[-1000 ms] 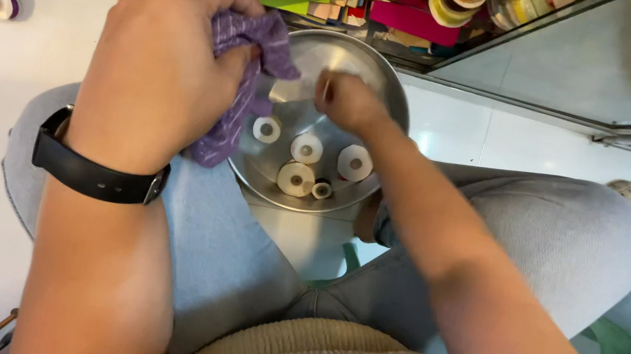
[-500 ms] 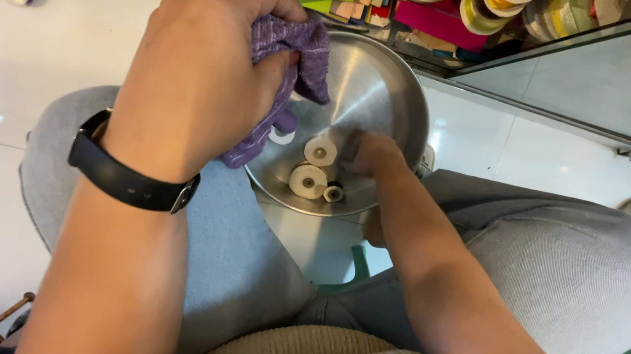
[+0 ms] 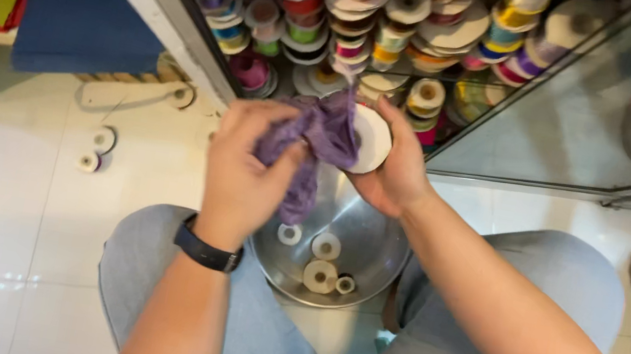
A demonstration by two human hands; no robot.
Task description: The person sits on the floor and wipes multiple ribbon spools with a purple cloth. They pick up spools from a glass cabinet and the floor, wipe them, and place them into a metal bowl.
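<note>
In hand: left hand (image 3: pixel 243 173) rubbed purple cloth (image 3: pixel 323 131) on a white spool (image 3: pixel 370 139), right hand (image 3: pixel 397 174) fingers clamped round it.
Left: four spools (image 3: pixel 319 259) lay in the steel bowl (image 3: pixel 380 248).

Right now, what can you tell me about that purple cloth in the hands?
The purple cloth is soft, crumpled fabric, bunched in the grip of the left hand. Its upper part is pressed against the flat white face of a ribbon spool held by the right hand. A loose tail hangs down above the metal bowl.
</note>
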